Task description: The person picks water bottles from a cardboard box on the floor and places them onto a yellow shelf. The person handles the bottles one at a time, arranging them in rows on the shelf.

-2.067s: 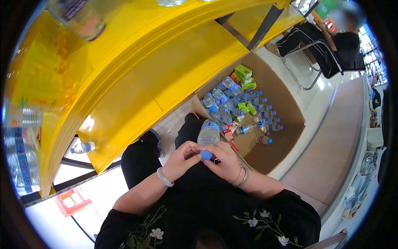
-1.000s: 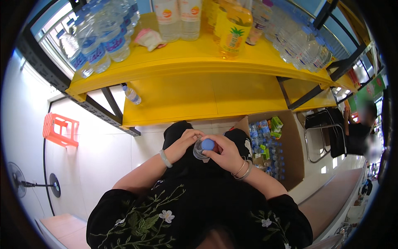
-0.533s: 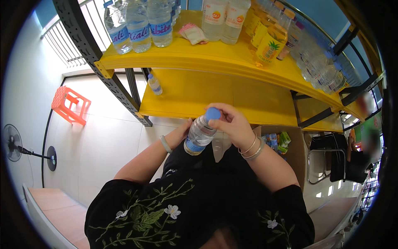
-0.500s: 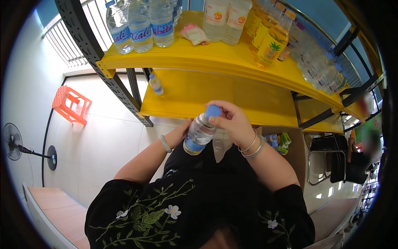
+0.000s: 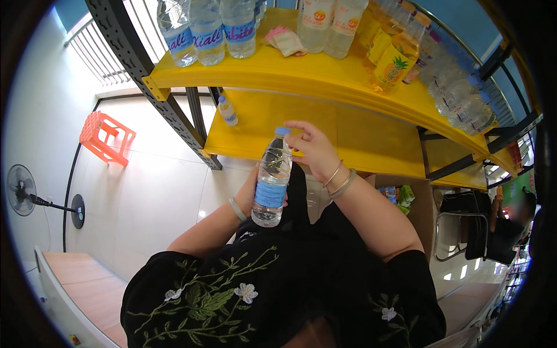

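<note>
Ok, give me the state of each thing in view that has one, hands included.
Clear plastic bottle: held, slightly tilted
Round blue plastic cap: on the bottle; tightness unclear
Left hand: closed around the bottle
Right hand: fingers spread by the cap
Small clear blue-capped bottle: upright, capped
Pink-and-white cloth: crumpled
Orange plastic stool: standing
Brown cardboard box: open-topped
Black pedestal fan: standing; running unclear

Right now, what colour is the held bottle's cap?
The cap is blue, clearest in the head view.
</note>
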Demonstrator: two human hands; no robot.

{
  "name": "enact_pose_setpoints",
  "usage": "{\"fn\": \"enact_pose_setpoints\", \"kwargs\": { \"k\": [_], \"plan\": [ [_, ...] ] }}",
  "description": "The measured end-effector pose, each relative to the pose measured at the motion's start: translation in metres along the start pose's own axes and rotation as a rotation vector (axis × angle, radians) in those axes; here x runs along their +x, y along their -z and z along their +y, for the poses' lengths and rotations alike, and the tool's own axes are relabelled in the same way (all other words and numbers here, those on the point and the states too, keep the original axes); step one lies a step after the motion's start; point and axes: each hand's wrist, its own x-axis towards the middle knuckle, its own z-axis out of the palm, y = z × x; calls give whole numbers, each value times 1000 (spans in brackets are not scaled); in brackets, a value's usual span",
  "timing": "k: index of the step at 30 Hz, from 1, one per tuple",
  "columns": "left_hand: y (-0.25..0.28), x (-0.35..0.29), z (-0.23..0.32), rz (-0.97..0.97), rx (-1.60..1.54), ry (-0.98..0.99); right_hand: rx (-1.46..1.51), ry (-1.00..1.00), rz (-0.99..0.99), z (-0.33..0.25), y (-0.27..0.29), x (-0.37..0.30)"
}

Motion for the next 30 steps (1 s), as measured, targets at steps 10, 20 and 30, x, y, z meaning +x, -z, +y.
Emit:
{"fn": "enact_pose_setpoints", "kwargs": {
  "k": [10,20,30],
  "plan": [
    [34,2,-6,147,-88,-111,-435,147,4,62,-5,13],
    [47,-3,6,268,-58,-210,-560,132,-63,105,-15,20],
    [72,-1,-5,172,-38,-271,-508,47,-135,119,-17,26]
  ]
}}
